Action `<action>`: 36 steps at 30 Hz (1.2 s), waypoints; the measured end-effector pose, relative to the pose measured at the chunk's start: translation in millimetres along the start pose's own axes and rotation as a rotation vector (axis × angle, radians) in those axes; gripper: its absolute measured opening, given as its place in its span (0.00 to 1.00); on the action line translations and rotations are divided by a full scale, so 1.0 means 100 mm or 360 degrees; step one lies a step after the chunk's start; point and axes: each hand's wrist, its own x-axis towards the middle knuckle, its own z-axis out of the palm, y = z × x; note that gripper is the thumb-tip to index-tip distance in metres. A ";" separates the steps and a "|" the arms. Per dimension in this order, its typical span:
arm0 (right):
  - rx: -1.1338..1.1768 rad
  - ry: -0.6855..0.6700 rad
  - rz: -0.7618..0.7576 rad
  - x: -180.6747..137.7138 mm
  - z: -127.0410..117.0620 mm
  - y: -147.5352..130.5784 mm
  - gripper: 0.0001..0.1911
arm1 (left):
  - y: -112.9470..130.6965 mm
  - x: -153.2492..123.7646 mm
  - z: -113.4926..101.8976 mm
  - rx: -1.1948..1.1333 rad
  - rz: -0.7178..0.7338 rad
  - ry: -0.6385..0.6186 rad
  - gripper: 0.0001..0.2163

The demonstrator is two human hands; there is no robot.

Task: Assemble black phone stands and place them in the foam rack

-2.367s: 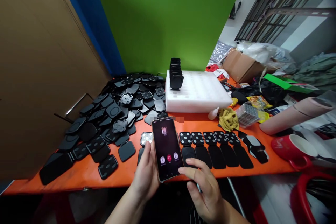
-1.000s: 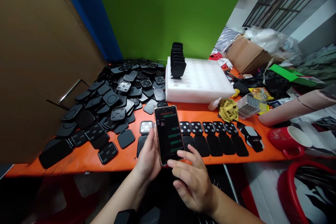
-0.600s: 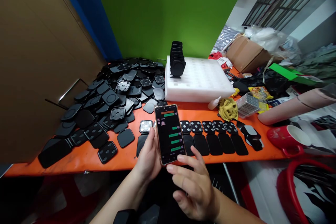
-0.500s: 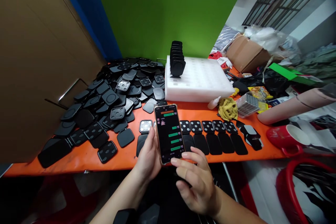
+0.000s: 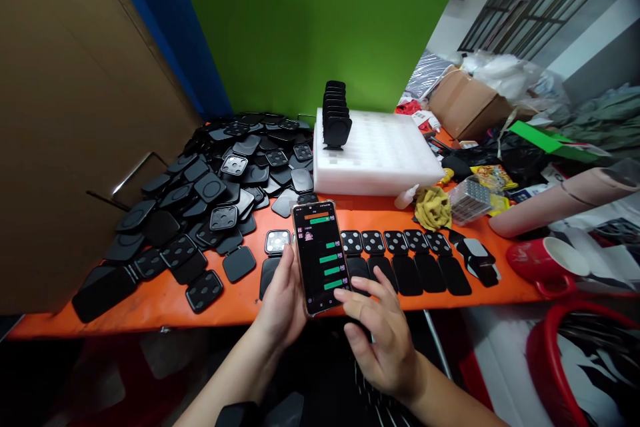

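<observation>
A smartphone (image 5: 320, 257) with a dark chat screen and green message bubbles is held upright, its left edge in my left hand (image 5: 281, 300). My right hand (image 5: 383, 333) hovers at the phone's lower right corner, fingers apart and bent, one fingertip over the bottom of the screen. Behind the phone, a row of unfolded black hinged pads (image 5: 431, 272) lies on the orange table (image 5: 235, 310). Their upper halves carry silver discs. The phone hides part of that row.
Many black pads (image 5: 210, 187) are heaped on the left. A white foam block (image 5: 380, 177) holds several upright black pads (image 5: 337, 117). To the right are a small bottle (image 5: 407, 197), a yellow cloth (image 5: 433, 208), a clear pack of discs (image 5: 470, 200), a roll (image 5: 565, 200) and a red mug (image 5: 545, 263).
My right hand has shifted slightly to the right, and a fingertip now sits a little higher over the screen's lower edge. My left hand still holds the phone.
</observation>
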 end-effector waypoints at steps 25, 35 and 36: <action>-0.0017 -0.0037 0.0085 0.24 0.19 -0.02 0.15 | -0.02 0.02 -0.03 0.0026 -0.0021 0.0037 0.22; -0.0016 0.0084 0.0144 0.22 0.15 0.07 0.17 | -0.03 0.03 -0.02 0.0006 -0.0055 0.0006 0.22; -0.0006 0.0077 0.0125 0.20 0.14 0.07 0.17 | -0.03 0.03 -0.02 0.0008 -0.0056 0.0009 0.22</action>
